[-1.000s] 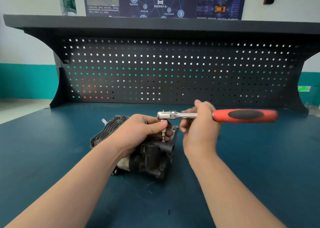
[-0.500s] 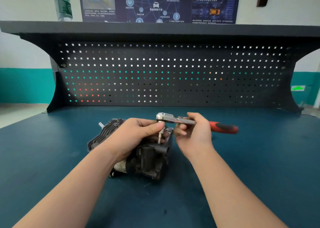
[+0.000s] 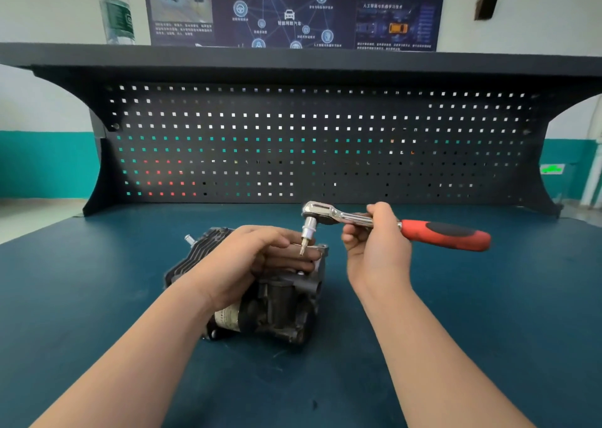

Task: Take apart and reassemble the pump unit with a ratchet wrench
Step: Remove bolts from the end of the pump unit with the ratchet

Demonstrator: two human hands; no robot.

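Since the earlier frames the ratchet wrench [image 3: 387,224] has swung so that its red handle points right and slightly toward the viewer, and its bit now sits in front of the left hand's fingers rather than beside the thumb.

Nearest, two bare forearms reach in from the bottom edge over the dark blue desk [image 3: 97,297]. The left hand [image 3: 247,261] rests on top of the pump unit [image 3: 277,304], its fingers curled over the upper edge of the housing and holding it. The pump unit lies on the desk at centre, its finned dark cover toward the left rear and a cylindrical part with a worn label toward the front. Just right of it, the right hand [image 3: 374,245] pinches the chrome shank of the wrench, fingers wrapped round it near the handle. The wrench head is lifted above the pump, bit pointing down; whether it touches a screw cannot be told.

Behind stands a black pegboard [image 3: 325,141] under a shelf [image 3: 293,58] carrying a plastic bottle [image 3: 115,11], with a poster [image 3: 293,7] on the wall.
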